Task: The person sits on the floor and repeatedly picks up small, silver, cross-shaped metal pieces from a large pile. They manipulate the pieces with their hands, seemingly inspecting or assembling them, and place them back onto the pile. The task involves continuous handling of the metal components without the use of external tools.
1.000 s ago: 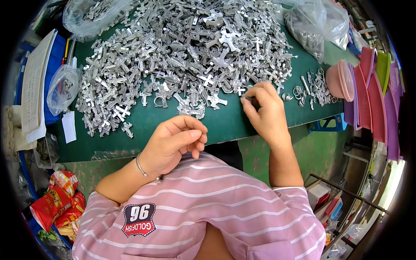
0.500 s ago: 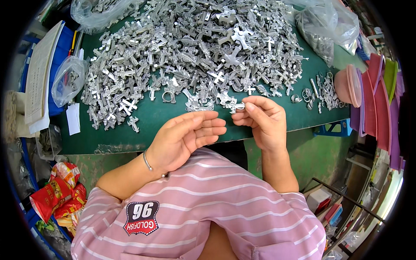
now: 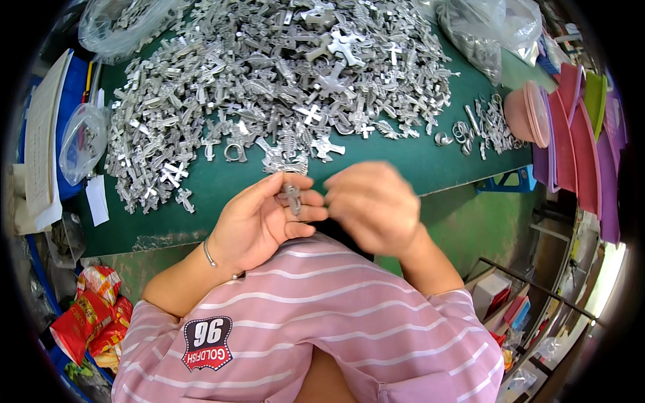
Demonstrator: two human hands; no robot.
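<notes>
A small silver-grey cross pendant point(image 3: 292, 198) lies across the fingers of my left hand point(image 3: 259, 211), which is turned palm up just in front of the table's near edge. Beside it, my right hand point(image 3: 374, 205) is smeared by motion, its fingers bent, and whether it holds anything cannot be made out. Just beyond my left fingertips sit a few larger metal pieces, among them a cross-shaped one point(image 3: 328, 147). A big heap of silver metal crosses and charms point(image 3: 269, 87) spreads over the green tabletop point(image 3: 396, 161).
Clear plastic bags point(image 3: 470, 40) with metal pieces stand at the back. On the right, a smaller pile of rings and charms point(image 3: 494, 124) lies near a pink tub point(image 3: 526, 114) and stacked coloured trays point(image 3: 568, 134). Papers on a blue holder point(image 3: 54, 134) stand left.
The cross pendant now rests on my left fingers, which held nothing before. My right hand has moved left, away from the piece it pinched. The view has shifted slightly.
</notes>
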